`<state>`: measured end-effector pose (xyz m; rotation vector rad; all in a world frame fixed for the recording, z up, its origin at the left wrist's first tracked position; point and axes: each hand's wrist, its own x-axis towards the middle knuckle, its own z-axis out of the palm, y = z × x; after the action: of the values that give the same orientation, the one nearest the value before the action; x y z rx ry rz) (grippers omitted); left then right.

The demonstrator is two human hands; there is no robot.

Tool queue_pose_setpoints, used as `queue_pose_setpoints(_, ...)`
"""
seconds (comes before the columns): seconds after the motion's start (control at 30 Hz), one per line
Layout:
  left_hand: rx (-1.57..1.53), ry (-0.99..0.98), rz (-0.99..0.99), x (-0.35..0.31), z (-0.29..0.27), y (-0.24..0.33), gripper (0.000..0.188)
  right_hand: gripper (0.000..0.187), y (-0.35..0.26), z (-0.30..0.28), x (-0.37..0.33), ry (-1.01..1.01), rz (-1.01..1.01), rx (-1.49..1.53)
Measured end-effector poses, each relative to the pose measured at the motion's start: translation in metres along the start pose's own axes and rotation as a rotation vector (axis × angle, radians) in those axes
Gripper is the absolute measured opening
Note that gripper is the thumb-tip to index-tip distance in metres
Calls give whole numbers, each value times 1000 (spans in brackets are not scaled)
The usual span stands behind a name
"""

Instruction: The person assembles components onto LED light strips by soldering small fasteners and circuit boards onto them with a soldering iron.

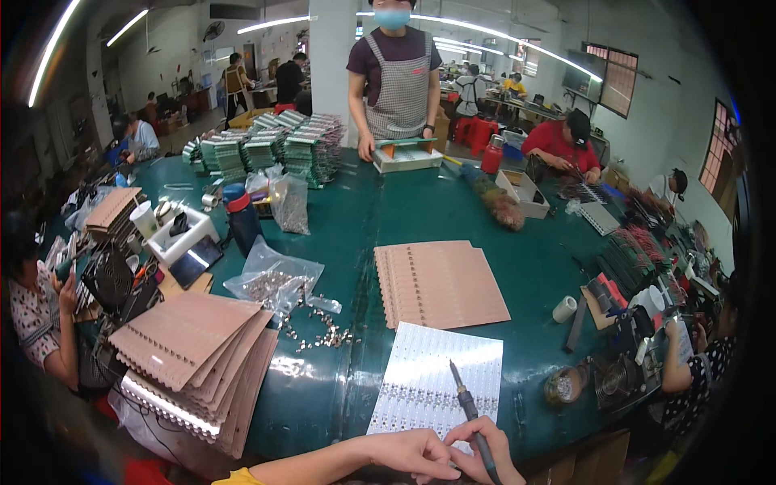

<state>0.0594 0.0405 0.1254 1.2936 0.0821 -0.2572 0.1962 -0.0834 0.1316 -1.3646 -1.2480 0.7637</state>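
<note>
In my right hand [490,449] is a soldering iron [466,402], gripped by its dark handle, with the metal tip pointing up and away from me. My left hand [414,453] is right beside it, fingers bent down and drawn together near the right thumb. Whatever those fingers may hold is hidden. Just beyond both hands lies a white sheet of circuit board strips [436,368] with rows of small parts. Behind it rests a stack of brown notched boards [440,283], copper-toned and fanned slightly.
At left stands a tall pile of brown boards [190,335], beside a plastic bag [275,275] and scattered small metal pieces [323,331]. A dark bottle [240,214] is behind them. A glass jar [563,385] sits at right. Across the table a masked person [396,81] handles a white tray [408,162].
</note>
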Motion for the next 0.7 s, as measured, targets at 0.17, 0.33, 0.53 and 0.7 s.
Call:
queue_pose_setpoints(0.17,-140,-7,100,-5,-4,39,24,28,20,-17,17,113,-179,113)
queue_pose_setpoints(0.33,-315,202,99,-11,7,53,25,36,4,-25,28,143,-138,-87)
queue_pose_setpoints(0.53,235,347,-50,-56,5,24,19,26,-2,-72,30,425,-354,-178)
queue_pose_setpoints(0.7,116,688,-181,-126,38,2,15,24,-5,-102,41,452,-496,-328)
